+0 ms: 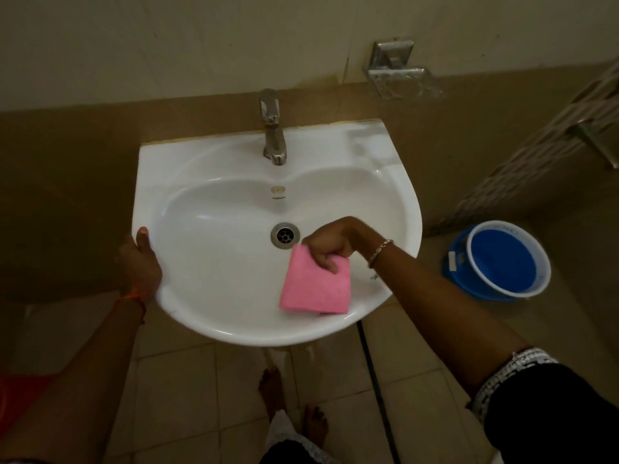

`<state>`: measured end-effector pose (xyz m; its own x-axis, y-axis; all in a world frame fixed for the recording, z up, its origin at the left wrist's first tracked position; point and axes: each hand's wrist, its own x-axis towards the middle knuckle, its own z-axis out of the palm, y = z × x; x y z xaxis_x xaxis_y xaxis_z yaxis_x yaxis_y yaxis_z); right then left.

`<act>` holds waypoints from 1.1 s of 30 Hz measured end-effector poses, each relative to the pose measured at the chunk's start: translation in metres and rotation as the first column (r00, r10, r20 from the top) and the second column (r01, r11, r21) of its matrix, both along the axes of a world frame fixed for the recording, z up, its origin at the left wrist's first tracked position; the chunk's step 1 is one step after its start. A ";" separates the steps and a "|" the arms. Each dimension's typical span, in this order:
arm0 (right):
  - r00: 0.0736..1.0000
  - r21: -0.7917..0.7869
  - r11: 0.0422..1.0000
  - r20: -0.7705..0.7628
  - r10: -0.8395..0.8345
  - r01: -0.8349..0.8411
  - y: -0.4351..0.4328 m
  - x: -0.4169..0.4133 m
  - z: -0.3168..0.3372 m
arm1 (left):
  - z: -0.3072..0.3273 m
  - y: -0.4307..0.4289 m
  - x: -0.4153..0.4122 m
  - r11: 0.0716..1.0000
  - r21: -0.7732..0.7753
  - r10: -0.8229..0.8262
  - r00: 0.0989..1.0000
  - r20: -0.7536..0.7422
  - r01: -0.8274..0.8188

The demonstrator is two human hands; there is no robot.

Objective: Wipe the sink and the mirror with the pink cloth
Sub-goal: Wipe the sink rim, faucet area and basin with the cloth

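A white wall-mounted sink (214,283) fills the middle of the head view, with a metal tap (273,128) at its back and a round drain (285,234) in the bowl. My right hand (330,244) pinches the top edge of a folded pink cloth (315,288), which lies against the bowl's front right side, just right of the drain. My left hand (140,259) grips the sink's left rim, thumb on top. No mirror is in view.
A blue bucket (502,261) stands on the floor to the right of the sink. A metal soap dish (400,78) is fixed to the wall at upper right, a towel rail (593,128) at far right. Bare feet (291,406) stand on beige floor tiles below.
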<state>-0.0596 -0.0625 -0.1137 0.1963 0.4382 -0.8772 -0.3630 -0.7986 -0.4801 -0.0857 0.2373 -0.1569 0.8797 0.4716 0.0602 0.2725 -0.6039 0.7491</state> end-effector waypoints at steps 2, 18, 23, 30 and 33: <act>0.955 0.080 0.958 0.089 -0.282 0.275 -0.023 0.010 -0.002 | 0.002 -0.001 -0.002 1.000 0.000 -0.005 1.000 0.000 0.005; -0.320 -0.787 0.587 0.614 0.721 -0.188 -0.007 0.018 -0.055 | 0.001 -0.001 -0.001 1.000 -0.001 0.022 1.000 -0.020 -0.022; -0.269 -0.851 0.480 0.523 0.809 -0.211 -0.021 0.027 -0.059 | -0.001 0.002 -0.001 1.000 0.014 -0.012 1.000 -0.004 0.012; 0.001 -0.816 0.577 0.577 0.817 0.032 -0.037 0.031 -0.059 | -0.008 0.008 0.001 0.998 -0.052 -0.022 1.000 0.007 0.023; 0.141 -0.746 0.659 0.666 0.733 0.097 -0.034 0.027 -0.055 | -0.010 0.010 0.001 0.996 -0.087 -0.020 1.000 0.012 0.021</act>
